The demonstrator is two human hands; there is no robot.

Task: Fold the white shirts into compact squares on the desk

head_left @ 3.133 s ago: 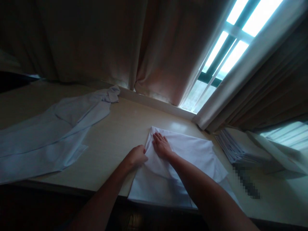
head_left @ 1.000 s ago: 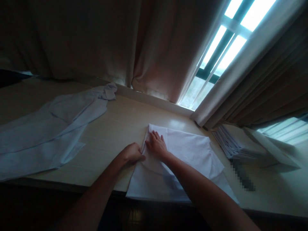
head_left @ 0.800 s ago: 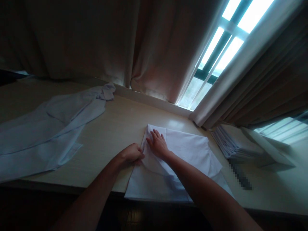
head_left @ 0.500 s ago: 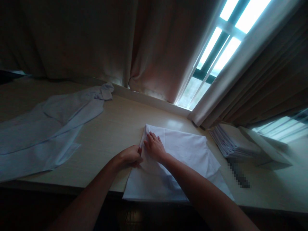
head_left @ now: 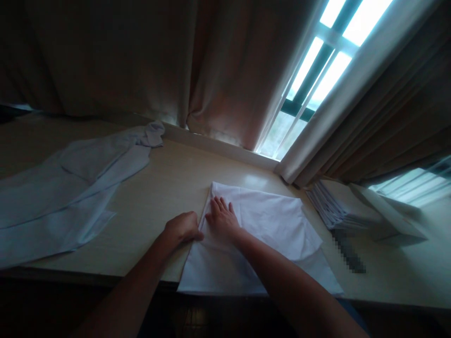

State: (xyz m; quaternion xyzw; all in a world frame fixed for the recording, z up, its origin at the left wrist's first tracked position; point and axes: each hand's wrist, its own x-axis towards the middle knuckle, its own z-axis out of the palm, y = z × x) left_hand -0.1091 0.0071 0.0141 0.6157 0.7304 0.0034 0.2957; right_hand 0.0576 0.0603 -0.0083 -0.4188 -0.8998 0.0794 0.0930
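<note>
A folded white garment (head_left: 269, 220) lies on the table in front of me, its near edge along the table's front. My right hand (head_left: 222, 217) rests flat on its upper left part, fingers spread. At the garment's left edge, my left hand (head_left: 183, 227) is closed with the thumb against the fold, and the edge runs into its grip. The fingertips of that hand are hidden from view. Farther left, another white garment (head_left: 77, 173) is spread out loosely, with a bunched end toward the window side.
On the right stands a stack of folded white cloth (head_left: 327, 206), next to a pale box (head_left: 396, 220). A dark pixelated object (head_left: 348, 253) lies before them. Curtains (head_left: 225, 84) and a window (head_left: 310, 80) border the back of the table (head_left: 158, 197).
My left hand has shifted slightly left and its thumb now lies at the garment's edge. My right hand has moved slightly down and flattened. The garment's left side looks smoother.
</note>
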